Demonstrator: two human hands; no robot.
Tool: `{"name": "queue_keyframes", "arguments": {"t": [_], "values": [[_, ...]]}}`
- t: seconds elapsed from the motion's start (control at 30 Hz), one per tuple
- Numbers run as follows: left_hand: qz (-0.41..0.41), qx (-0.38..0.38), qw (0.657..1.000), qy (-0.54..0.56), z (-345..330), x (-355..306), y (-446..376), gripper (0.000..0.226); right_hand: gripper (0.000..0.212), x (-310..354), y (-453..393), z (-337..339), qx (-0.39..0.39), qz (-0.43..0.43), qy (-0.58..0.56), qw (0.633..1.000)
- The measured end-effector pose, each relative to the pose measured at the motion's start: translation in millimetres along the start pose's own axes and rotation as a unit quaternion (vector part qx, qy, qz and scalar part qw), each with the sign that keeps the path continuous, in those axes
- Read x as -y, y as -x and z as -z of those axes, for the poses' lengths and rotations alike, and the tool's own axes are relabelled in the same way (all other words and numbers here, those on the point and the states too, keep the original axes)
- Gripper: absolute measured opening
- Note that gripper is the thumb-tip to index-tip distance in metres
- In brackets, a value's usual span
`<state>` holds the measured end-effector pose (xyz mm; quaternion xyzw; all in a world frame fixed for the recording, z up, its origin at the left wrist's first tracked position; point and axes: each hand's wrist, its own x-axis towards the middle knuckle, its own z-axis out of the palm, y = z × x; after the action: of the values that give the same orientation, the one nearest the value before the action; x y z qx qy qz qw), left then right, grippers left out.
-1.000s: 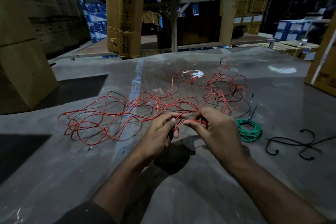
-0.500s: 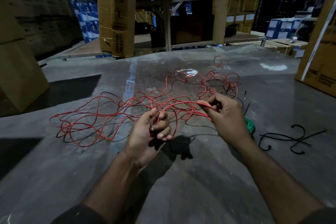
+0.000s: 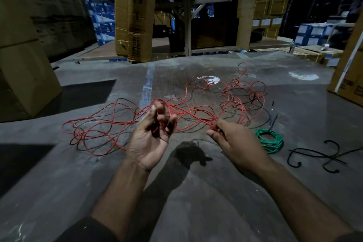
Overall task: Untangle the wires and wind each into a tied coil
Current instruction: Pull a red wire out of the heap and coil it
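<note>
A: What is seen around the work area?

B: A grey concrete floor [image 3: 196,192] is spread across the view. Cardboard boxes [image 3: 21,68] are stacked at the left, a tall carton [image 3: 133,13] is stood at the far edge, and shelving with blue boxes is made out dimly behind. A green wire coil [image 3: 269,140], already wound, is laid on the floor just beside the right hand. Black wire pieces [image 3: 322,156] with curled ends are scattered further right.

A: Is anything found in the way?

B: The nearer strands are partly covered by the two hands, and the floor beneath them is darkened by their shadow.

A: How is the task's wire presented?

B: The red wire [image 3: 110,124] is sprawled in loose, overlapping loops over the floor, from the left of the hands across to the far right, with a dark wire seemingly mixed in among the loops. It is not yet coiled. A length of it is raised off the floor and stretched between the hands.

A: And the hands?

B: The left hand [image 3: 151,139] is turned palm up, its fingers curled around red strands. By the right hand [image 3: 233,143], the red wire is pinched between thumb and fingertips. The hands are held apart.
</note>
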<state>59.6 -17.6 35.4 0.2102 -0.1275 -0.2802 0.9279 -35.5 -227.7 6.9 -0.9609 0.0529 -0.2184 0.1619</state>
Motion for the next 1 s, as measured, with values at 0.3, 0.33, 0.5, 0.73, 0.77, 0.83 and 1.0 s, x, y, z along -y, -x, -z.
{"name": "queue_keyframes", "arguments": {"t": [0.3, 0.33, 0.5, 0.73, 0.77, 0.83, 1.0], "values": [[-0.035, 0.031, 0.995, 0.086, 4.4, -26.5, 2.1, 0.014, 0.019, 2.8, -0.9, 3.5, -0.015, 0.018, 0.036, 0.999], [-0.034, 0.043, 0.993, 0.105, 8.2, -29.8, 0.6, 0.016, 0.016, 5.1, 0.6, 3.7, -0.013, 0.013, 0.016, 1.000], [-0.111, 0.013, 0.994, 0.015, 7.0, -38.9, -2.7, 0.030, 0.014, 23.4, 10.6, 0.1, 0.014, 0.073, -0.015, 0.997], [-0.130, 0.012, 0.989, -0.068, -0.3, -29.3, -2.1, 0.018, 0.017, 41.3, 23.3, -24.9, 0.081, 0.182, 0.106, 0.974], [-0.134, 0.005, 0.990, -0.050, 0.6, -29.8, -1.9, 0.019, 0.017, 42.3, 23.1, -26.7, 0.088, 0.178, 0.122, 0.973], [-0.138, -0.008, 0.990, -0.032, 2.9, -30.6, -2.6, 0.014, 0.015, 42.3, 22.4, -25.8, 0.108, 0.170, 0.125, 0.972], [-0.175, -0.035, 0.961, -0.213, 9.3, -22.6, -4.6, 0.013, 0.020, 41.9, 25.2, -23.7, 0.088, 0.240, 0.077, 0.964]]}}
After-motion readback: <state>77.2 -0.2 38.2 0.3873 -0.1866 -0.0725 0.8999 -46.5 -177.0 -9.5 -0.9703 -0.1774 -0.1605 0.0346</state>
